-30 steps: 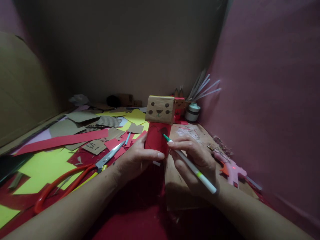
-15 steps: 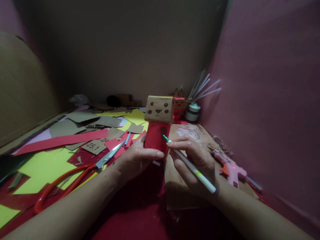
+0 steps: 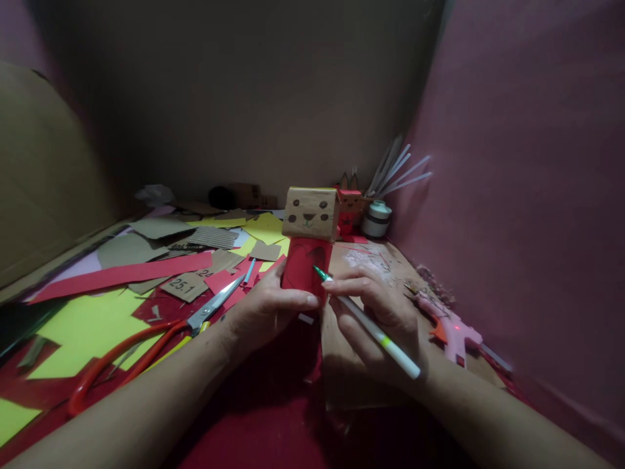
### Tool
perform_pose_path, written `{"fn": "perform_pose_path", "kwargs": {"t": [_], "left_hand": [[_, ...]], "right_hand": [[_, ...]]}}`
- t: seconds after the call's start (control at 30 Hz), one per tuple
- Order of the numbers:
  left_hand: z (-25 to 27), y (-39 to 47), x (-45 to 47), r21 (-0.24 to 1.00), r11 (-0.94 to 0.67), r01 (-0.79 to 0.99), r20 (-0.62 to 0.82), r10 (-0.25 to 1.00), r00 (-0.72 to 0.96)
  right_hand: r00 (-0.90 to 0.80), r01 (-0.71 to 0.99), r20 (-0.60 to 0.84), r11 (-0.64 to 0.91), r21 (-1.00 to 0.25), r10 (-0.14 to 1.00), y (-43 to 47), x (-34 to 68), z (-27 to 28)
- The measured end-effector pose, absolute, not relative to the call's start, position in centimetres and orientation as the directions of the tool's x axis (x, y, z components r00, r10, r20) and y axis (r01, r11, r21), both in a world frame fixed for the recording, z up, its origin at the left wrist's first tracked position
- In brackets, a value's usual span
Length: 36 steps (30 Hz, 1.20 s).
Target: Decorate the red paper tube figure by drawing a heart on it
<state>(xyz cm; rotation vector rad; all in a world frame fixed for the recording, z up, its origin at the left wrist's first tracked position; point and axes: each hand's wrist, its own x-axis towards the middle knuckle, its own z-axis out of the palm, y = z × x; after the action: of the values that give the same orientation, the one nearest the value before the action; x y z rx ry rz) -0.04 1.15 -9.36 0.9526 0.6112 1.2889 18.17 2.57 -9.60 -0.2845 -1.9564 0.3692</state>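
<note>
In the middle stands a paper figure with a boxy brown head and a red tube body. Eyes, cheek dots, a nose and a small green mouth mark its face. My left hand is wrapped round the lower body, thumb across the front. My right hand grips a white marker with a green tip. That tip is at the red body, on a dark heart-like outline whose upper right part is filled in. Whether the tip touches the paper is hard to tell.
Orange-handled scissors lie left among yellow paper, red strips and cardboard scraps. A pink glue gun rests at right on a cardboard sheet. Behind are a second figure, a jar and white sticks.
The marker tip has shifted slightly left and down across the red body, and my right hand moved with it. My left hand and the figure stay almost still.
</note>
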Motion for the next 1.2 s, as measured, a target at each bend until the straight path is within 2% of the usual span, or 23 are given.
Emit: {"fn": "perform_pose_path", "kwargs": {"t": [0.1, 0.27, 0.47, 0.67, 0.77, 1.0, 1.2], "left_hand": [[-9.3, 1.1, -0.1, 0.874, 0.01, -0.485, 0.129, 0.959, 0.253], [-9.2, 1.0, 0.1, 0.873, -0.02, -0.487, 0.171, 0.948, 0.269], [-9.1, 1.1, 0.1, 0.887, -0.013, -0.462, 0.168, 0.941, 0.295], [-8.9, 0.9, 0.3, 0.858, -0.019, -0.514, 0.153, 0.964, 0.22], [-9.0, 1.0, 0.2, 0.863, -0.014, -0.505, 0.17, 0.949, 0.264], [-9.2, 1.4, 0.0, 0.87, -0.056, -0.49, 0.226, 0.928, 0.297], [-9.3, 1.0, 0.0, 0.896, -0.003, -0.445, 0.156, 0.938, 0.309]], "right_hand": [[-0.425, -0.008, 0.841, 0.928, -0.373, 0.335, 2.6, 18.3, -9.6], [-0.328, 0.045, 0.864, 0.92, -0.389, 0.382, 3.0, 18.4, -9.9], [-0.332, 0.019, 0.87, 0.925, -0.38, 0.364, 2.4, 18.0, -9.4], [-0.276, 0.016, 0.852, 0.889, -0.459, 0.445, 2.5, 17.9, -10.2], [-0.227, 0.044, 0.835, 0.861, -0.506, 0.502, 2.8, 17.9, -10.8], [-0.295, -0.056, 0.845, 0.874, -0.482, 0.446, 2.3, 17.6, -10.6], [-0.228, 0.061, 0.85, 0.878, -0.474, 0.475, 2.9, 18.0, -10.8]]}}
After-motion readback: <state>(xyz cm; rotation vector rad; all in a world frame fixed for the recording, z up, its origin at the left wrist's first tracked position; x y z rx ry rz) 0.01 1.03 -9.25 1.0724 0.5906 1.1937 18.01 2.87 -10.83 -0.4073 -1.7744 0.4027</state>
